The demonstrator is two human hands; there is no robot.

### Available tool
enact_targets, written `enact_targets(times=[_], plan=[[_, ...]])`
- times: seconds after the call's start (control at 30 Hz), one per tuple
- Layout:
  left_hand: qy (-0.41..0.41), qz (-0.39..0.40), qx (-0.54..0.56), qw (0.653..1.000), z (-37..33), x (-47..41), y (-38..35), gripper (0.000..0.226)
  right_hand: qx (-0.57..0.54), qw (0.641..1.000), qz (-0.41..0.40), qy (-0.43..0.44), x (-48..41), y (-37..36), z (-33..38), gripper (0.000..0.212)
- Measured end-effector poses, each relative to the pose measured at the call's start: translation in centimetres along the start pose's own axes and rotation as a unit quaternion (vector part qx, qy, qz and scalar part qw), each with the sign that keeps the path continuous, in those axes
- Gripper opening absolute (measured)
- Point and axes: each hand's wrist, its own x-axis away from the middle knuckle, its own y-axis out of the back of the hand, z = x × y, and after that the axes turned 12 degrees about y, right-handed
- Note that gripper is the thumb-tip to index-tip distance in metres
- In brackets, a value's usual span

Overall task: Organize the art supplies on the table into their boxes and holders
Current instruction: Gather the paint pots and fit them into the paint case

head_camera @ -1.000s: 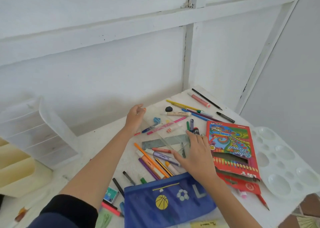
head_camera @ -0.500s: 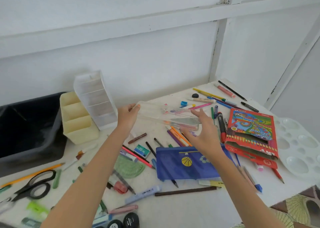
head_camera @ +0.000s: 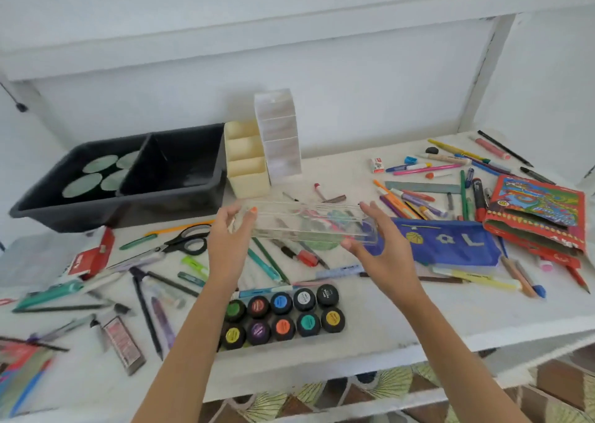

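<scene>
Nearest on the white worktop point(head_camera: 418, 323) stood ten paint pots point(head_camera: 283, 316). Just beyond, the left hand point(head_camera: 227, 242) pinched one end of a clear plastic case point(head_camera: 309, 226) in a closed grip. The right hand point(head_camera: 383, 248) clasped the other end, thumb beneath, holding it above scattered pens point(head_camera: 306, 256). Farther back stood a cream holder point(head_camera: 246, 165), a white divided holder point(head_camera: 280, 132) and a black tray point(head_camera: 174, 197).

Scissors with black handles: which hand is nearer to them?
Left. The left hand is just right of the scissors; the right hand is farther right, across the clear box.
</scene>
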Motion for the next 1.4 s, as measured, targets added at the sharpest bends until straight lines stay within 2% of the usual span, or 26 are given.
enact_targets(times=[0.03, 0.17, 0.23, 0.37, 0.47, 0.6, 0.9, 1.07, 1.27, 1.4], plan=[[0.003, 0.006, -0.006, 1.0, 0.5, 0.7, 1.0, 0.032, -0.002, 1.0, 0.004, 0.004, 0.6, -0.5, 0.5, 0.067], [0.007, 0.043, -0.066, 0.997, 2.7, 3.5, 4.9, 0.084, 0.02, 0.999, 0.027, 0.04, 2.9, -1.8, 1.8, 0.063], [0.0, 0.049, -0.093, 0.995, 3.7, 4.7, 6.5, 0.098, 0.025, 0.998, 0.048, 0.042, 4.0, -2.3, 2.2, 0.067], [0.01, 0.077, -0.121, 0.99, 5.8, 6.4, 8.7, 0.111, 0.047, 0.994, 0.089, 0.038, 5.9, -2.8, 2.9, 0.087], [0.01, 0.059, -0.11, 0.992, 6.9, 7.3, 9.6, 0.109, 0.09, 0.988, 0.107, 0.063, 7.0, -3.3, 3.3, 0.083], [-0.009, 0.021, -0.08, 0.997, 7.6, 8.2, 10.3, 0.094, 0.064, 0.992, 0.095, 0.045, 8.0, -3.7, 4.2, 0.079], [0.009, 0.024, -0.092, 0.995, 10.0, 9.5, 10.6, 0.102, 0.053, 0.993, 0.11, 0.004, 10.1, -4.0, 3.9, 0.079], [0.009, 0.029, -0.068, 0.997, 11.1, 10.0, 10.2, 0.093, 0.063, 0.992, 0.109, 0.006, 10.4, -4.2, 3.5, 0.079], [0.008, 0.023, -0.078, 0.997, 11.6, 10.1, 10.3, 0.109, 0.065, 0.991, 0.114, -0.002, 10.9, -4.5, 3.1, 0.079], [-0.013, 0.024, -0.108, 0.994, 11.2, 10.0, 10.2, 0.097, 0.089, 0.987, 0.135, -0.016, 10.8, -4.5, 2.6, 0.079]])
